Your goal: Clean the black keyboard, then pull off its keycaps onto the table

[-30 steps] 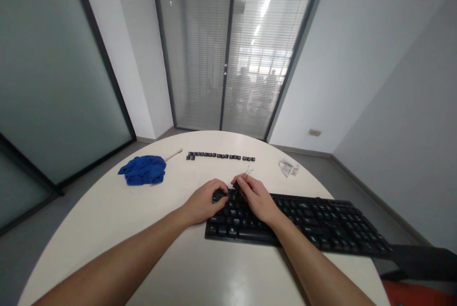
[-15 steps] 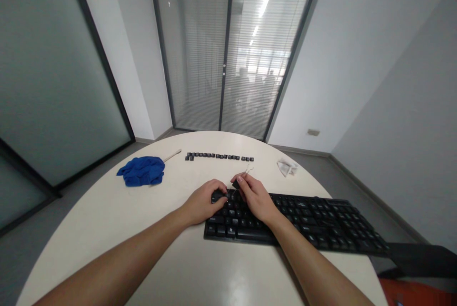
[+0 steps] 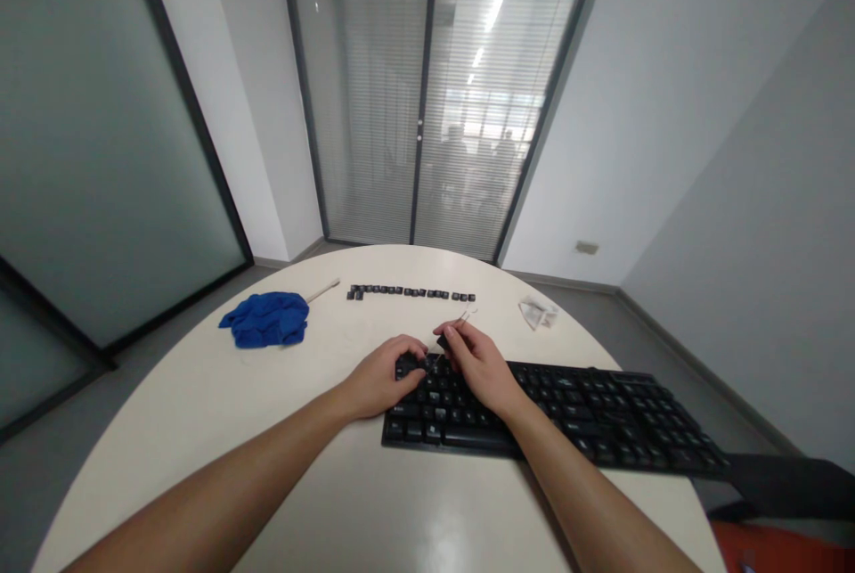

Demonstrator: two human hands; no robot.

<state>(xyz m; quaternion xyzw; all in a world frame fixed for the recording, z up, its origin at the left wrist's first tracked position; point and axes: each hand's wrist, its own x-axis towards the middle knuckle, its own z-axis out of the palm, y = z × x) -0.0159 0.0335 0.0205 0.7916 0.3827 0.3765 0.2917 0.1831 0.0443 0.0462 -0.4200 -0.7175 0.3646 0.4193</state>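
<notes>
A black keyboard [image 3: 567, 413] lies across the right half of the round table. At its upper left corner, my left hand [image 3: 386, 377] rests with curved fingers and the thumb apart, touching the edge keys; nothing shows in its grasp. My right hand [image 3: 477, 365] is closed on a small tool with a black handle [image 3: 443, 342] and thin wire ends, one end down at the upper left keys, the other pointing up and away. Beyond the hands, several loose black keycaps [image 3: 414, 292] form a row, with a few at its left end set in a second row.
A crumpled blue cloth [image 3: 268, 320] lies on the left of the white table [image 3: 321, 502], beside a thin light-coloured brush [image 3: 323, 290]. A small clear packet [image 3: 538, 313] is at the right. A black and red chair [image 3: 788, 488] stands by the right edge.
The tool in my right hand has tilted slightly, its wire ends shifting a little. My left hand has hardly moved.
</notes>
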